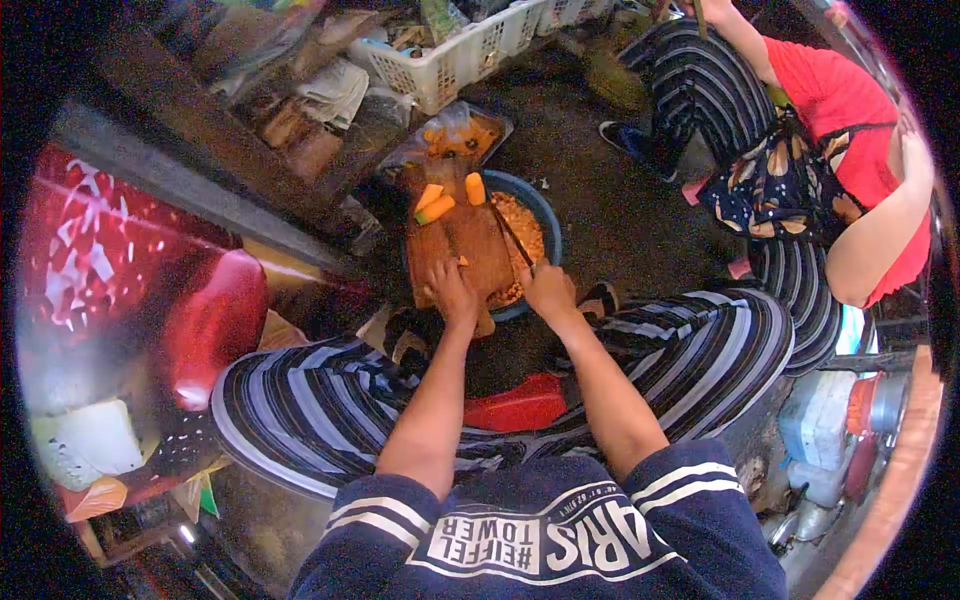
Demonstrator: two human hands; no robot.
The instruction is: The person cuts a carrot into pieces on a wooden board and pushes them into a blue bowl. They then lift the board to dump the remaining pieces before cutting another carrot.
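View: head camera, looking down over your forearms.
Left hand: your left hand (452, 290) lies palm down on the brown wooden cutting board (455, 245), near its close end. The fingers look slightly spread. A small orange bit (462, 261) sits at the fingertips; grain in the view leaves it unclear whether they touch it.
Right hand: your right hand (549, 288) is closed round the near end of a long, thin, dark-bladed knife (512, 236).
Knife axis: the blade slants away from you and to your left, along the board's right edge. Its far end is just beside the single orange chunk.
Orange chunks: three thick pieces lie at the far end of the board. The single orange chunk (475, 188) is on the right, its long axis pointing roughly away from you. The paired orange chunks (435, 208) are on the left, slanted. All lie beyond the left fingertips.
Basin: the round blue basin (548, 215) is beneath the board; chopped orange pieces (525, 225) show at the right.
Beyond: a clear plastic bag (485, 125) with orange matter.
Right side: another person in a red top (840, 90).
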